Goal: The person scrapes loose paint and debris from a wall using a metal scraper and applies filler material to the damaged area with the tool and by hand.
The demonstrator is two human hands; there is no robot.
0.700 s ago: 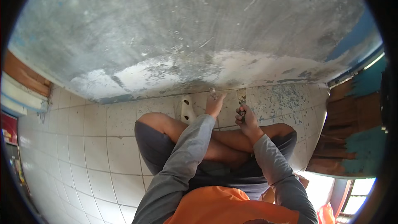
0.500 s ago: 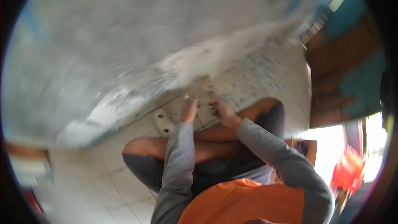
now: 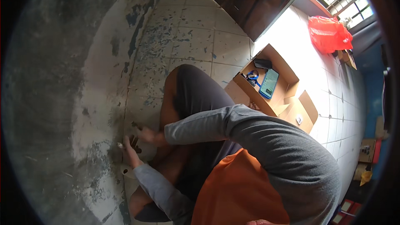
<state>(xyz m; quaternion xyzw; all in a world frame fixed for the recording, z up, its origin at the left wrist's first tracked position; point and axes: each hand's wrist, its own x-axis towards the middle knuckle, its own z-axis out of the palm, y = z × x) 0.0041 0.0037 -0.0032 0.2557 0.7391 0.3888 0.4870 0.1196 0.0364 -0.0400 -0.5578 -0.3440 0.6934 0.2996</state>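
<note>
My left hand (image 3: 131, 153) is by the foot of the wall, its fingers closed around something; a small whitish end (image 3: 120, 145) shows beside them. Close to its right, my right hand (image 3: 149, 136) is closed too, with small dark parts at its fingers that I cannot make out. Below the left hand, a white piece with round dark holes (image 3: 127, 171), like a socket block, lies on the floor, partly hidden by the left wrist. Both hands are above the floor in front of my crossed legs.
A grey wall with peeling paint (image 3: 93, 100) rises close on the left. Paint flakes (image 3: 156, 43) litter the tiles. On the right is an open cardboard box (image 3: 287, 68) holding a phone (image 3: 269, 84) and a blue cable (image 3: 253, 76). A red plastic bag (image 3: 329, 34) lies farther off.
My view has swung to the right, bringing the cardboard box into sight and the wall to the left. Both hands stay close together near the wall's foot.
</note>
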